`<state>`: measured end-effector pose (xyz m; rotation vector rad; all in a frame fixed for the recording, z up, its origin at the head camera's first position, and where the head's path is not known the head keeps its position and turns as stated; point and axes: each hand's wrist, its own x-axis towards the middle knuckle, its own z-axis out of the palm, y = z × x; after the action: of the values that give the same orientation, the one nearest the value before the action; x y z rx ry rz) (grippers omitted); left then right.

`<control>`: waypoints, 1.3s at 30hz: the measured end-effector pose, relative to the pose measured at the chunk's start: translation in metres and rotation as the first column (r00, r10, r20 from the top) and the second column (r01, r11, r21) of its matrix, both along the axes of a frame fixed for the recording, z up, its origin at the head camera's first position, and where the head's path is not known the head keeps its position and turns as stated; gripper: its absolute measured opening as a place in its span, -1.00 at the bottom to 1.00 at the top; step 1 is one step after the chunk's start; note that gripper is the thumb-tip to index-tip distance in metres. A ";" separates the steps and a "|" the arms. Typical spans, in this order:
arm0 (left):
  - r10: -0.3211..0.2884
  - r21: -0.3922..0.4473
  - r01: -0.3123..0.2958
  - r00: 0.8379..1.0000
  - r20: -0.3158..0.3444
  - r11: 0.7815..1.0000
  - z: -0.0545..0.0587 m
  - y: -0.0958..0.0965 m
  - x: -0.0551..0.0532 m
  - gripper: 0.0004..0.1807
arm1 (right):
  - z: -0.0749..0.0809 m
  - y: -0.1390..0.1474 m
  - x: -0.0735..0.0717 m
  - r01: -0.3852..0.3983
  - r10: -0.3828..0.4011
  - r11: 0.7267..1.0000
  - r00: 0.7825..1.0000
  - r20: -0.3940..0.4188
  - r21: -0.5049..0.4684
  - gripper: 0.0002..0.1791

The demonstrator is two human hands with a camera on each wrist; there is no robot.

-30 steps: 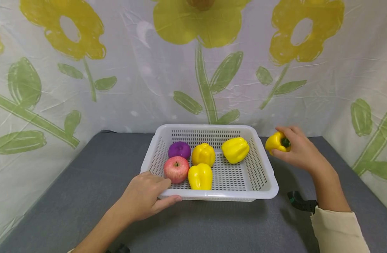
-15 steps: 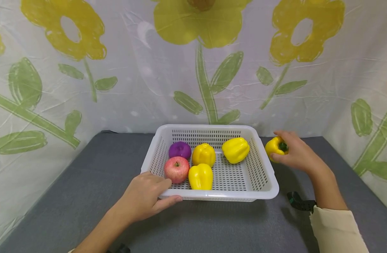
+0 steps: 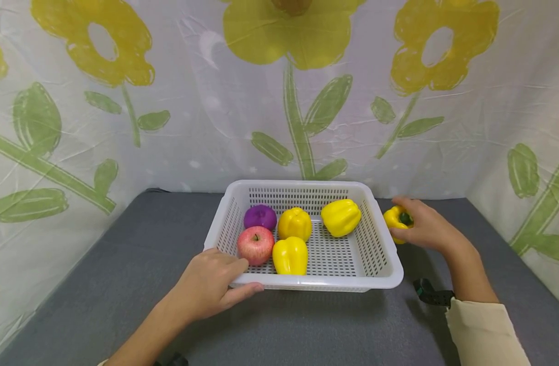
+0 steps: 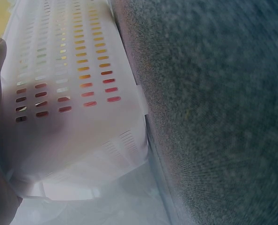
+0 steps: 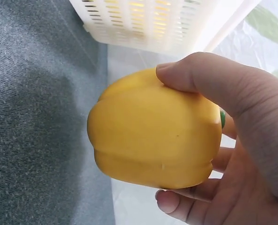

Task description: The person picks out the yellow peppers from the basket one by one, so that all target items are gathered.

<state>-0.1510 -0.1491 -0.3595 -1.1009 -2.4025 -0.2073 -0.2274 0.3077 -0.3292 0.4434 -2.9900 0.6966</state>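
A white plastic basket [image 3: 339, 281] holds a purple round vegetable [image 3: 259, 217], a red apple [image 3: 255, 246] and three yellow bell peppers [image 3: 294, 223]. At its front left corner my left hand [image 3: 215, 279] grips the rim, thumb outside and fingers over the edge. Just right of the basket, my right hand [image 3: 423, 226] holds another yellow bell pepper [image 5: 153, 131], its green stem turned toward the palm. In the right wrist view the thumb lies on one side of this pepper and the fingers on the other. Whether it touches the table cannot be told.
A dark grey cloth-covered table [image 3: 124, 284] lies under the basket. Behind and at both sides hangs a pale curtain [image 3: 192, 127] printed with yellow flowers. A black wrist strap [image 3: 432, 293] sits on the right wrist.
My right hand has lowered the held bell pepper a little beside the basket's right wall, toward the table. The left hand and the basket stay in place.
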 end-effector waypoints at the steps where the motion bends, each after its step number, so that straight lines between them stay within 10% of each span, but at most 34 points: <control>1: 0.001 0.000 -0.001 1.000 0.002 1.000 0.000 0.000 0.000 -0.46 | -0.001 0.000 0.000 -0.003 0.003 1.000 1.000 0.000 0.005 -0.20; 39: 0.001 0.002 -0.001 1.000 -0.009 1.000 -0.001 0.000 -0.001 -0.45 | 0.022 -0.006 0.015 -0.036 0.036 0.999 0.999 0.019 0.009 -0.33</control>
<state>-0.1521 -0.1488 -0.3608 -1.0969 -2.3944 -0.2041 -0.2128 0.3016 -0.3073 0.4946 -3.0116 0.6934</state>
